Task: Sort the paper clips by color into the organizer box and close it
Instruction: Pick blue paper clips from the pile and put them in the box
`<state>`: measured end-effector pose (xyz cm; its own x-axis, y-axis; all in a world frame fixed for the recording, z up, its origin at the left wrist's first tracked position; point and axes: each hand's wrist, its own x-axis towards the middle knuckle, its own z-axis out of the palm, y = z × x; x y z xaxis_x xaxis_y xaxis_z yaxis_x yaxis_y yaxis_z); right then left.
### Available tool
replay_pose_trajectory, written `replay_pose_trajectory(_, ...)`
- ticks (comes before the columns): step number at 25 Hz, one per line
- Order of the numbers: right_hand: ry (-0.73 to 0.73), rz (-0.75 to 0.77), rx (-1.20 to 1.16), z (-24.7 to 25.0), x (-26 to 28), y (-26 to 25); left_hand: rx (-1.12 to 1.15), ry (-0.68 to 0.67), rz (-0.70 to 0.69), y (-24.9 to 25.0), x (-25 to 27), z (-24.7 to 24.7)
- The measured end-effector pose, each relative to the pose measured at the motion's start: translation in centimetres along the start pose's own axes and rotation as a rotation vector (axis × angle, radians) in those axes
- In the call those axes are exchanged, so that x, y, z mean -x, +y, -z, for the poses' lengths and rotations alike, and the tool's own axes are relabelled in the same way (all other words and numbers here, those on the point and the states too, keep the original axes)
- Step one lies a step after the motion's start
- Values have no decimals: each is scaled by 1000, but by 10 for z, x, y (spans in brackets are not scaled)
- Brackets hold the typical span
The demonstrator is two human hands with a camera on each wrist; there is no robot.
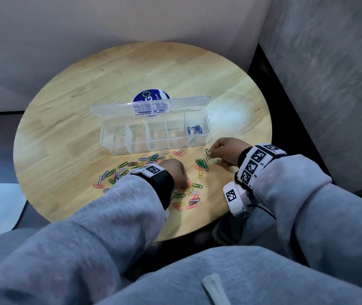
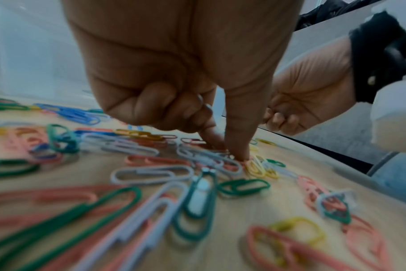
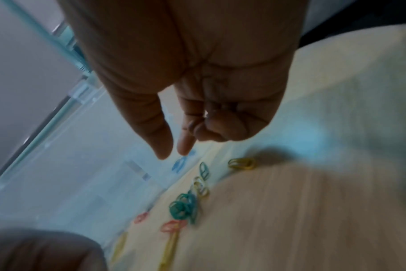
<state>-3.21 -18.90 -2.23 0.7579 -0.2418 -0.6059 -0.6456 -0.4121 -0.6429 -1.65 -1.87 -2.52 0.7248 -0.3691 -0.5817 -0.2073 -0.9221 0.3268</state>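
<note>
Head view: colourful paper clips [image 1: 153, 164] scattered; left fingers [image 2: 238, 139] pinch into them, right fingers [image 3: 160, 139] unclear.

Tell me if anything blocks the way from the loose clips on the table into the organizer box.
Nothing visible does. The clear plastic organizer box stands just beyond the scattered coloured paper clips, its hinged lid tipped back and open. Only its low front wall lies between; the left hand and right hand must lift clips over it.

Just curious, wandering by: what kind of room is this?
Hard to say; probably a plain room corner, not a workshop. A small round wooden table stands against bare pale walls, holding only a clear organizer box and loose paper clips.
</note>
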Motion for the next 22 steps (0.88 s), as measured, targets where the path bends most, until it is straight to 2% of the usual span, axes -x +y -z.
replay_pose_trajectory(2,80,56,210,-3,0,-5,0,-20,-6,-3,-3,0)
replay_pose_trajectory(6,115,123,514,-14,-1,-9,12,11,-20,-11,-5,3)
replay_pose_trajectory(8,130,121,591,-19,-4,-11,-10,10,-37,-14,-3,6)
replay_pose_trajectory(11,128,96,566,-24,-5,-12,-52,-31,-63,-15,0,7)
replay_pose_trajectory(16,238,88,320,-20,1,-3,-27,-24,-67,-14,-2,4)
replay_pose_trajectory(20,187,112,460,-19,5,-2,14,-40,-61,-14,-2,5)
replay_pose_trajectory(22,156,124,501,-22,2,-4,128,-41,-40,-17,-1,8)
